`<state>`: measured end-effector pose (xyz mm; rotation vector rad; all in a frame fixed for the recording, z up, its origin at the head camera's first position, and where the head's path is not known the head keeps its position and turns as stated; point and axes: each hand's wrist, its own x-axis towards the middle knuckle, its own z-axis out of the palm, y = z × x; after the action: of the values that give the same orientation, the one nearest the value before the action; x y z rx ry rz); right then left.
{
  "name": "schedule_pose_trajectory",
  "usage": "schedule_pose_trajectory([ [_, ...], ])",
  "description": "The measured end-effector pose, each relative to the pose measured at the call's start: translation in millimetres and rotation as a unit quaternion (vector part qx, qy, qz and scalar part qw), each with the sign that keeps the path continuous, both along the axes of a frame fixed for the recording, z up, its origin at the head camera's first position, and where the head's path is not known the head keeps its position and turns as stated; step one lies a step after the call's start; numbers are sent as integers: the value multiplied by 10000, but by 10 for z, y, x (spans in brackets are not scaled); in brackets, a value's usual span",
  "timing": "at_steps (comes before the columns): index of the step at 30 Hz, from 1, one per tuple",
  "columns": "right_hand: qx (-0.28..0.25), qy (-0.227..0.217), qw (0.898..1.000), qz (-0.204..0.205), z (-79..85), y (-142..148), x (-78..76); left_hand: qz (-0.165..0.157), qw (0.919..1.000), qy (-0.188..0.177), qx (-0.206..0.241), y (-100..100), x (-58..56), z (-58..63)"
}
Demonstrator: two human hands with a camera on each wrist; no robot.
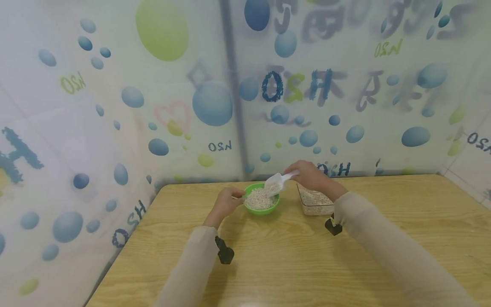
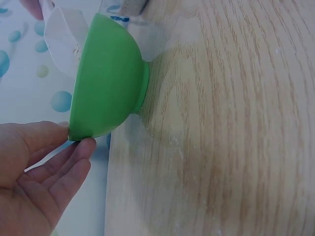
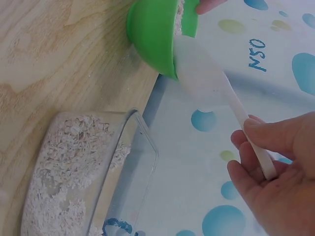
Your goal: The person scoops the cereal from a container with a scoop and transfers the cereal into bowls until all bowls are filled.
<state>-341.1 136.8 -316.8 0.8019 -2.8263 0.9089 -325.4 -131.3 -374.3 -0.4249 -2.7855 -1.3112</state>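
Note:
A green bowl (image 1: 261, 211) full of pale oat-like flakes (image 1: 259, 199) stands on the wooden table. My left hand (image 1: 225, 201) pinches its left rim between thumb and fingers, as the left wrist view shows with the bowl's green side (image 2: 106, 81). My right hand (image 1: 308, 174) grips the handle of a white scoop (image 3: 204, 73). The scoop tilts down over the bowl's right side, with flakes in its mouth. Right of the bowl, partly behind my right forearm, is a clear container (image 3: 110, 162) that also holds flakes.
The wooden table (image 1: 284, 264) meets a patterned wall covering (image 1: 176, 162) along its back edge. Dark wrist devices hang below both sleeves, one of them the left device (image 1: 225, 254). A few pale specks lie on the table near the bowl.

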Motion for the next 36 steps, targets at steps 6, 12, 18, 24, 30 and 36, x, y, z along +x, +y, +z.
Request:
schedule_pose_trajectory([
  [6,20,254,9995,188,28,13,38,6,10000,-2,49,6,16,9],
  [12,61,744,9955,581,48,-10,77,-19,9999,-1,115,-2,14,-3],
  [18,18,1023,9915,806,59,-37,103,-59,9999,67,99,-11,5,-13],
  [24,36,1264,9876,925,57,-53,109,-56,9999,90,117,-17,17,-8],
  [30,-7,1531,9841,900,64,-44,121,-66,9998,139,80,-18,23,6],
  [36,-109,1723,9818,795,81,-3,137,60,10000,31,6,-29,44,49],
])
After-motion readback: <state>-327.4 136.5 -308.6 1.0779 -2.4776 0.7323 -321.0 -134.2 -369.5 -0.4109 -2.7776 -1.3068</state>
